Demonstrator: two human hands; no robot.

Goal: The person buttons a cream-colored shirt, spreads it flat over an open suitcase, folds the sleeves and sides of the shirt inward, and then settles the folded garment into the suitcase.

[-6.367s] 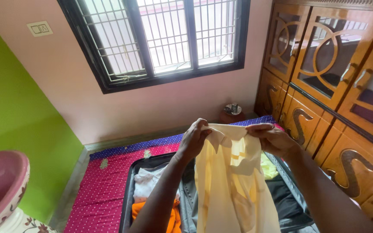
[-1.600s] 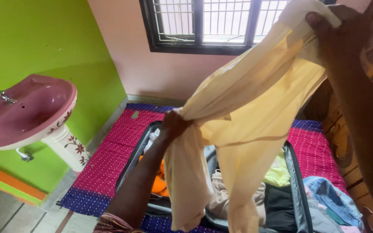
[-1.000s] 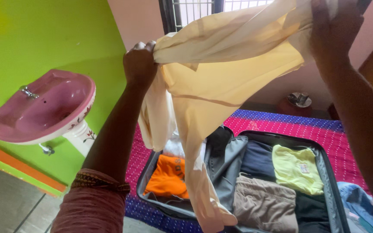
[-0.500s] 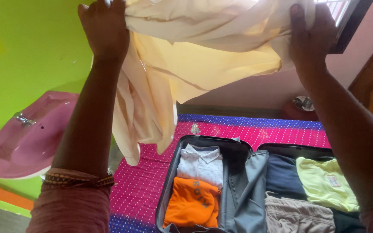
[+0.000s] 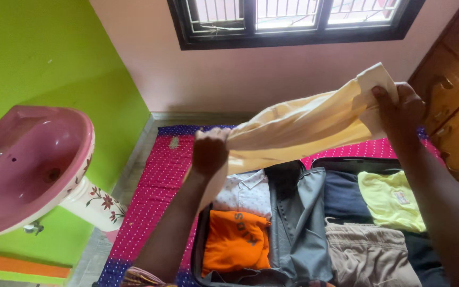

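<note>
I hold a pale yellow shirt point(image 5: 298, 130) stretched between both hands above an open suitcase point(image 5: 200, 234). My left hand point(image 5: 209, 152) grips one end of the cloth low and to the left. The other end, by the collar, is pinched in my right hand point(image 5: 399, 114), which is higher and to the right. Inside the suitcase lie folded clothes: an orange shirt point(image 5: 237, 244), a white shirt point(image 5: 245, 194), a grey garment point(image 5: 298, 223), a light yellow T-shirt point(image 5: 391, 201), beige trousers point(image 5: 367, 255) and dark clothes point(image 5: 343, 196).
The suitcase lies on a pink dotted mat with a blue border point(image 5: 152, 186). A pink washbasin on a flowered pedestal point(image 5: 33, 159) stands at the left by the green wall. A barred window point(image 5: 288, 18) is ahead, and a wooden cupboard point(image 5: 458, 106) at the right.
Both hands have come down from above my head, bringing the shirt to a low slanting stretch over the suitcase. The view has tilted downward.
</note>
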